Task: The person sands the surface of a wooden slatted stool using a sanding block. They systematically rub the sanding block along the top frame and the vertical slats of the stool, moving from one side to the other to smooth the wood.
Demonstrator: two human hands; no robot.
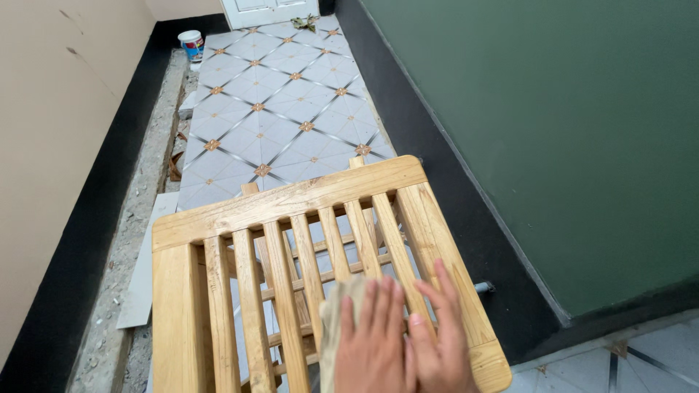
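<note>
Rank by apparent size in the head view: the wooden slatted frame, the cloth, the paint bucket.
1. wooden slatted frame, by far the largest.
2. cloth, partly hidden under the hands.
3. paint bucket, smallest, though far from the camera, so its true size is unsure.

We find only one package here: a small round tub (192,44), standing upright at the far end of the passage, top left of the view. It sits at the left edge of the patterned floor tiles (277,94), just where they meet the rough concrete strip (156,138) along the beige wall (65,109). Its body is white, with a printed label band around it in blue with a touch of red. Its rim is white and its mouth appears open, though it is too small for us to tell what is inside. We see no signs, screens or other labels anywhere else.
</note>
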